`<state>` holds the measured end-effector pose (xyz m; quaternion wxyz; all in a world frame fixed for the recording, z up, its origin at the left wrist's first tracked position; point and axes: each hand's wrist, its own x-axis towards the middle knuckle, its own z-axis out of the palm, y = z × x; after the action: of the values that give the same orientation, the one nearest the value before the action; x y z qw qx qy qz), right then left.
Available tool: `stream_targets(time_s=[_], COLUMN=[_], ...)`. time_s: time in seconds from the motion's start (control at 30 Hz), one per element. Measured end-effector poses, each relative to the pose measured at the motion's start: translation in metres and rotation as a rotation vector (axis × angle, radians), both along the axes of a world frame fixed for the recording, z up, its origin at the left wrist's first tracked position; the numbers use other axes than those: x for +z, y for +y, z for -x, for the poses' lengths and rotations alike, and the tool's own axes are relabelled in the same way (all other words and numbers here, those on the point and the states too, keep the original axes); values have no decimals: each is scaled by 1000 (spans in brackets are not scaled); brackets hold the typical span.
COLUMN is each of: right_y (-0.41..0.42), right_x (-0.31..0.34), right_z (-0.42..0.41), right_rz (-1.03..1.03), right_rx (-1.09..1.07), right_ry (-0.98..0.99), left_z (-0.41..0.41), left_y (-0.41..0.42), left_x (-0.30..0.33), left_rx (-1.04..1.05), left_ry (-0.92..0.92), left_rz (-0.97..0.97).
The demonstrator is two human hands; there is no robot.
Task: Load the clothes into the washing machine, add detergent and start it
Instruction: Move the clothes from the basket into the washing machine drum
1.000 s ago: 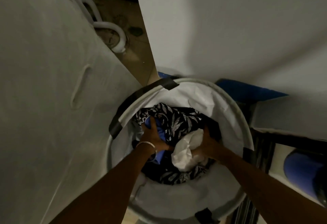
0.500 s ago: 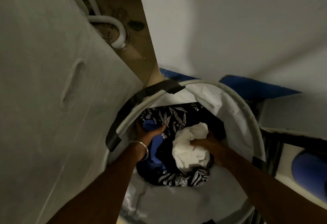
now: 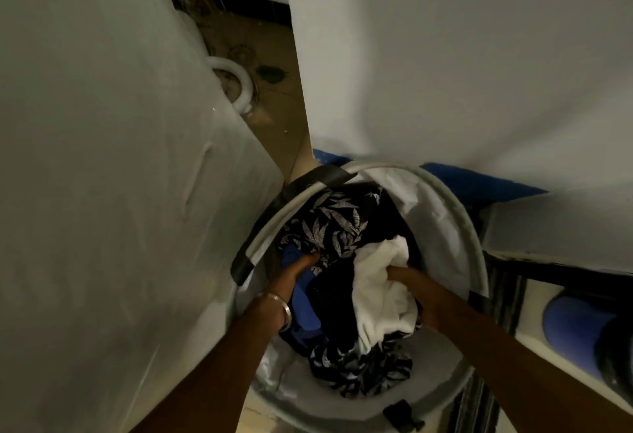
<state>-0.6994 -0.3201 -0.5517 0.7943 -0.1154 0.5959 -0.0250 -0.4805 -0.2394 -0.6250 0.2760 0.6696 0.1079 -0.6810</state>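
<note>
Both hands are down inside the round white laundry basket (image 3: 455,213): the left hand (image 3: 294,273) is curled into the blue garment (image 3: 305,309) by the basket's left rim, and the right hand (image 3: 416,290) is closed on the white garment (image 3: 380,282) toward the right rim. To lift well, gather the whole bundle from underneath, so the black leaf-print clothes (image 3: 337,223) filling the basket do not trail. I cannot tell where the washing machine's opening is.

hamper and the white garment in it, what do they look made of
Hamper: thin white fabric, matte, creased, stretched on a stiffer ring with dark tape patches; likely a pop-up type. White garment: soft woven or knit cloth, matte, bunching in folds; fibre unclear.
</note>
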Motion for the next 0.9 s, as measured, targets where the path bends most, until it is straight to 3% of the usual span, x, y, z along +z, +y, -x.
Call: stream_targets(time_s=[0.13,0.27,0.37,0.47,0.53,0.63,0.73,0.9], right_y=[-5,-4,-1,3,6,11,17,17], right_x=[54,118,163,208,233,272,305,383], right_z=[0,-2,-4,-4,-3,0,5,6], right_rz=[104,166,204,222,218,211,244,341], right_rx=[80,112,112,132,116,68,65,114], right_ry=[5,55,70,123,122,121,37,13], left_z=[-1,5,8,9,6,1,15,26], left_y=[-3,-9,-4,0,3,11,13,25], left_x=[58,118,154,199,217,221,306,425], left_rx=[-90,67,191,94,30,67,182,128], left_ry=[-17,111,76,-48,4,-5,25,-47], left_rz=[5,106,185,197,131,211,244,408])
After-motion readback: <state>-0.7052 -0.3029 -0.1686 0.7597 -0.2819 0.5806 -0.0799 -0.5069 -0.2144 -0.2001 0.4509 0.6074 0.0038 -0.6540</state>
